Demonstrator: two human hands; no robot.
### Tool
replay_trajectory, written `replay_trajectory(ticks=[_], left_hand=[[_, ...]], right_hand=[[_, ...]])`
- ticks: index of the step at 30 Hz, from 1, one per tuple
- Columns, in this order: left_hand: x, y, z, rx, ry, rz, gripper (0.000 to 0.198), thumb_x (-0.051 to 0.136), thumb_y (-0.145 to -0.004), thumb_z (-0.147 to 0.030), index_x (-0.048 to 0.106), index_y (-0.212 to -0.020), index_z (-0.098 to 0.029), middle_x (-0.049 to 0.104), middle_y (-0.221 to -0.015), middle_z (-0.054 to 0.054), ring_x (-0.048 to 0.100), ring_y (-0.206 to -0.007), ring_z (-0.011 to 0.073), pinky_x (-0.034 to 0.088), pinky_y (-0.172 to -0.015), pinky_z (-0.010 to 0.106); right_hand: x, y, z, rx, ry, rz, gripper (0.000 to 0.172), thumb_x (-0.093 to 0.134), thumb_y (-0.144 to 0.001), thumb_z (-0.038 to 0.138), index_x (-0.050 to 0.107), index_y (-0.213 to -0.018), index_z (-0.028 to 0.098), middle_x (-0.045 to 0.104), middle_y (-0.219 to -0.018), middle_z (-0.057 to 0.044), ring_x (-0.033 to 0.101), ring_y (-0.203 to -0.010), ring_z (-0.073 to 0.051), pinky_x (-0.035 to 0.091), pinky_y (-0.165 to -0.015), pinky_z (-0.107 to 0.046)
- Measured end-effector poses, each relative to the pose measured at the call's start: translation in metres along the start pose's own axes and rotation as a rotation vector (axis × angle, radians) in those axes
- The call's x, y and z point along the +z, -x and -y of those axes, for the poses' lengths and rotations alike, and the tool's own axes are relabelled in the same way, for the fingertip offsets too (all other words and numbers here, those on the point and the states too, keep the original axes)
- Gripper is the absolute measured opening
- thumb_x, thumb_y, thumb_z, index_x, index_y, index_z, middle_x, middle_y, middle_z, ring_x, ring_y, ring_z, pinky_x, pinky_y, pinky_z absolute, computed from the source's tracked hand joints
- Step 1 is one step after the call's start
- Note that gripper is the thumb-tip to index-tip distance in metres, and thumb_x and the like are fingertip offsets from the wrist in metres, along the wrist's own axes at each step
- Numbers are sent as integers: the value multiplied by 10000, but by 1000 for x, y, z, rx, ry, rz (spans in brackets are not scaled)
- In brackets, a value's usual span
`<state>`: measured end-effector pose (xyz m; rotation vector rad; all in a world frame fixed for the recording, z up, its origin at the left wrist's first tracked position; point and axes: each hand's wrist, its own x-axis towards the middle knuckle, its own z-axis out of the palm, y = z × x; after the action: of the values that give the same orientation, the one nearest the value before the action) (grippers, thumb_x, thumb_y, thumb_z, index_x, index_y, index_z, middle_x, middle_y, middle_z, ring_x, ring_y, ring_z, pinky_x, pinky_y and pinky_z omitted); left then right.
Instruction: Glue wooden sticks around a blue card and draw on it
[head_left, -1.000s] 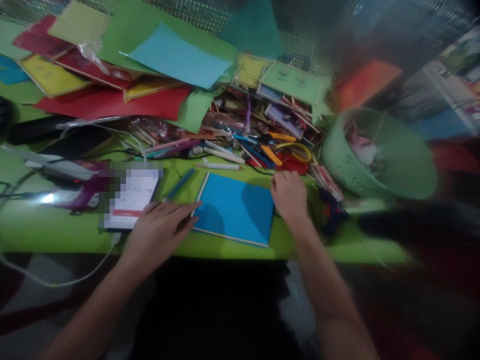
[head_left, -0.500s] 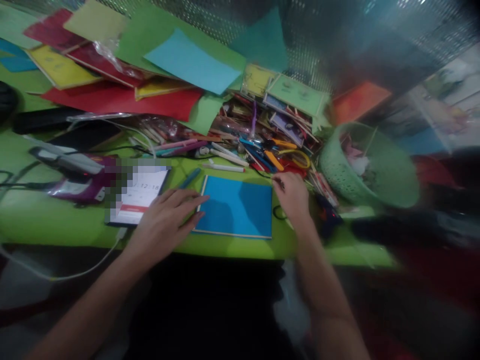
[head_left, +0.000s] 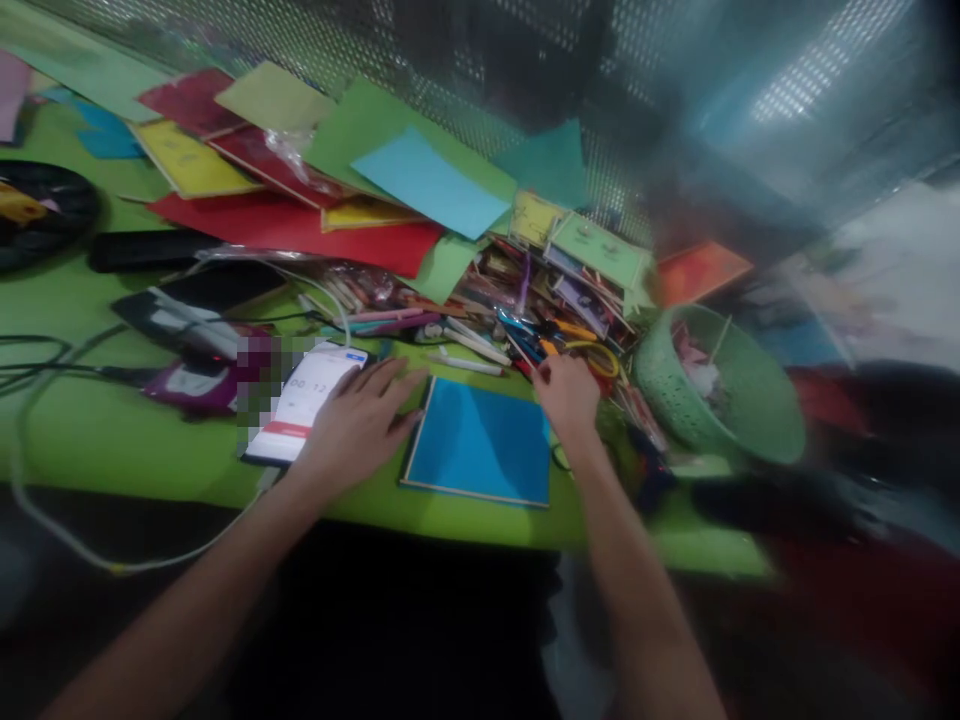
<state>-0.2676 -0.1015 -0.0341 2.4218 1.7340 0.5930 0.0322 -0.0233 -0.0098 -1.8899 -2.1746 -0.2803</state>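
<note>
While the left edge chops off one round black tray (head_left: 79, 215), you can make out something yellow (head_left: 22, 205) sitting in it. Next is one purple plastic power strip (head_left: 184, 385), half hidden under plugs, then one phone (head_left: 289, 435) – pixelated patch over its left part, right edge behind the hand. One big red sheet (head_left: 285, 225) lies farther back, partly covered by a heap of other sheets, too overlapped to count.

Left hand (head_left: 360, 425) is spread palm-down, nothing gripped, fingertips just beside the blue panel (head_left: 484, 445); can't tell if they touch. That panel is one flat, smooth rectangle lying on the green table (head_left: 180, 465) between both hands, with thin pale strips along its left and near edges. One slim white pen (head_left: 484, 366) lies behind it.

Right hand (head_left: 570, 395) has its fingers curled near the panel's far right corner – can't tell if anything's pinched in there. One yellow looped handle (head_left: 606, 352) pokes out behind it. Farther right there's one dark tool (head_left: 649, 465), too blurry to identify, and one round pale-green plastic basket (head_left: 651, 385) with perforated sides.
</note>
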Motion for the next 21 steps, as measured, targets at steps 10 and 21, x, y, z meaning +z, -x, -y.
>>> replay_trajectory(ticks=[10, 21], left_hand=[[7, 0, -1, 27, 114, -115, 438, 479, -1034, -359, 622, -1440, -274, 643, -1487, 109, 559, -1422, 330, 381, -1229, 559], [16, 3, 4, 82, 140, -140, 407, 497, -1046, -366, 679, -1384, -229, 688, -1435, 103, 607, -1362, 335, 422, -1196, 556]], right_hand=[[-17, 36, -34, 145, -438, -13, 172, 636, -922, 377, 673, -843, 229, 741, -858, -65, 639, -795, -241, 493, -765, -370], [-32, 40, -36, 182, -699, -37, 182, 694, -857, 391, 712, -827, 213, 730, -837, -42, 644, -776, -215, 517, -751, -355]])
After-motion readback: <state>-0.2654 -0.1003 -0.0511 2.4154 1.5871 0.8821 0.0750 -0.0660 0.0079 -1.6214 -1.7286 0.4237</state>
